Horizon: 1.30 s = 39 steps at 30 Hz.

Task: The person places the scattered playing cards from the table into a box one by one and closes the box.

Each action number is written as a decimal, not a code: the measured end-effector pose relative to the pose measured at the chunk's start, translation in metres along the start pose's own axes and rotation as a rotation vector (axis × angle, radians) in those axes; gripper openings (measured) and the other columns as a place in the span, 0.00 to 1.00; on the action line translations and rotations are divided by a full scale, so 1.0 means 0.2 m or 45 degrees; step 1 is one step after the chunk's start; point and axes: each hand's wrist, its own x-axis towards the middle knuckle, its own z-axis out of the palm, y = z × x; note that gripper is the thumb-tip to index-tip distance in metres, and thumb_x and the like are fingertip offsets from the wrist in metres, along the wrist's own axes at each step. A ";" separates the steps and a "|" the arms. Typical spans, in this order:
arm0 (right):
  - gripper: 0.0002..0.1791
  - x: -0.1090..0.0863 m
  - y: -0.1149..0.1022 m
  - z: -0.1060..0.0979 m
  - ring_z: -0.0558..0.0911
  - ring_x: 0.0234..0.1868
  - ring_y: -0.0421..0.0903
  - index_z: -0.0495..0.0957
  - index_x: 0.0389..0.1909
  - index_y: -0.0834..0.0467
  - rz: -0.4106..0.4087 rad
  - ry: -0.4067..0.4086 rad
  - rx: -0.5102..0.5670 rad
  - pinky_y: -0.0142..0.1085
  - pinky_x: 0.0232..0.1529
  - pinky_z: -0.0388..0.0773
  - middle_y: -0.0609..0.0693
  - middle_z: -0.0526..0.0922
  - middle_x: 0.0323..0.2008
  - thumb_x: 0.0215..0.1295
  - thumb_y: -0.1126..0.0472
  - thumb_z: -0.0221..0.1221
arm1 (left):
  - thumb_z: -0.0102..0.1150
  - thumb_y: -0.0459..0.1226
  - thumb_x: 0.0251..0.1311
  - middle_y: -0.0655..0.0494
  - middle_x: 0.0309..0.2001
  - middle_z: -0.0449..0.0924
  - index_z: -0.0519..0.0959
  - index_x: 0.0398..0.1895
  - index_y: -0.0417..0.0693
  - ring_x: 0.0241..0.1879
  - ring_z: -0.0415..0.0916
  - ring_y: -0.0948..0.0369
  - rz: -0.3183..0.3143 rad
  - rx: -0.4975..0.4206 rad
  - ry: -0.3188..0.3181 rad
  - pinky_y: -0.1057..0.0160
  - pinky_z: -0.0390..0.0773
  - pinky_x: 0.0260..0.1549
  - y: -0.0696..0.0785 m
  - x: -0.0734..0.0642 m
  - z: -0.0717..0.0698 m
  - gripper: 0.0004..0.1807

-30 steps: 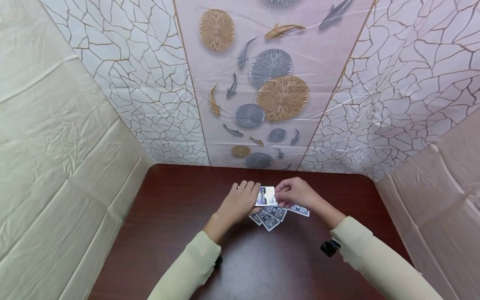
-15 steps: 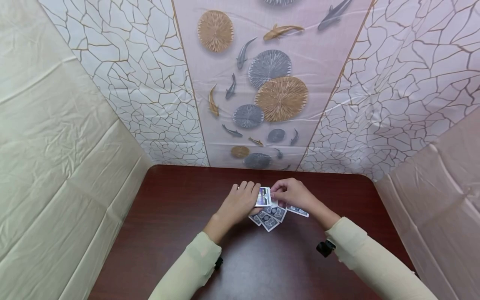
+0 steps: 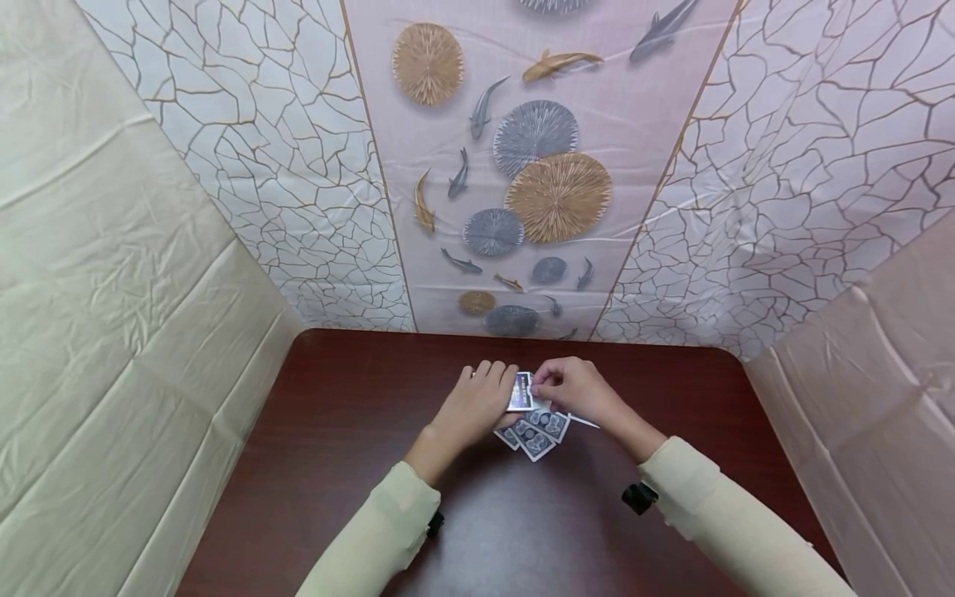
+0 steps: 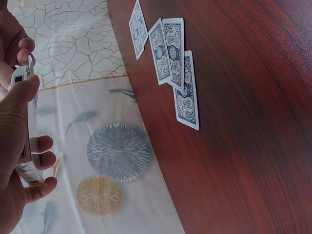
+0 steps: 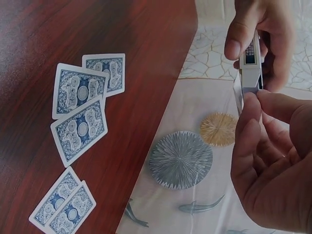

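Note:
My left hand (image 3: pixel 477 404) holds a small playing-card box (image 3: pixel 520 392) above the table, its thumb along one face and its fingers round the other side. The box's printed side and pale end show in the right wrist view. There my right hand (image 5: pixel 273 161) pinches the end flap (image 5: pixel 251 89) between thumb and forefinger, right at the box's opening. Beneath the hands, several blue-and-white playing cards (image 3: pixel 535 441) lie face down in an overlapping group. Two more cards (image 5: pixel 72 207) overlap beside them, mostly covered by my right hand in the head view.
The dark red wooden table (image 3: pixel 477 531) ends just beyond the hands. A patterned cloth (image 3: pixel 485 166) with fish and round leaves hangs behind it. Pale cloth walls (image 3: pixel 112 332) stand at both sides. A black wrist camera (image 3: pixel 639 498) sits under the right sleeve.
My right hand has moved left towards the box, and the white part between box and fingers has shortened. More of the right-hand cards is hidden. The left hand holds steady.

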 end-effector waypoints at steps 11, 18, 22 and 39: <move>0.04 -0.05 0.11 -0.11 0.86 0.28 0.47 0.85 0.40 0.57 -0.089 0.132 -0.028 0.36 0.30 0.82 0.49 0.88 0.29 0.68 0.62 0.67 | 0.63 0.66 0.58 0.51 0.48 0.80 0.74 0.63 0.43 0.45 0.77 0.54 -0.005 0.013 0.049 0.56 0.76 0.36 0.00 -0.02 0.01 0.42; 0.03 -0.04 0.23 -0.16 0.80 0.31 0.41 0.85 0.38 0.53 -0.092 0.186 -0.230 0.35 0.34 0.76 0.44 0.86 0.30 0.66 0.60 0.68 | 0.61 0.67 0.59 0.51 0.49 0.80 0.75 0.63 0.43 0.46 0.78 0.55 0.000 0.045 0.044 0.57 0.77 0.37 -0.02 -0.03 0.00 0.43; 0.04 -0.03 0.31 -0.17 0.80 0.32 0.42 0.84 0.39 0.55 -0.060 0.166 -0.282 0.37 0.35 0.75 0.46 0.86 0.31 0.66 0.61 0.67 | 0.62 0.67 0.58 0.51 0.50 0.81 0.75 0.64 0.43 0.46 0.78 0.55 0.008 0.046 0.017 0.56 0.77 0.38 -0.03 -0.04 0.01 0.43; 0.17 0.08 0.61 -0.13 0.81 0.43 0.54 0.80 0.51 0.67 0.239 0.024 -0.417 0.49 0.46 0.79 0.63 0.83 0.46 0.68 0.61 0.66 | 0.63 0.66 0.57 0.51 0.51 0.80 0.74 0.64 0.43 0.47 0.78 0.54 -0.001 0.038 -0.016 0.56 0.77 0.38 -0.06 -0.07 0.02 0.44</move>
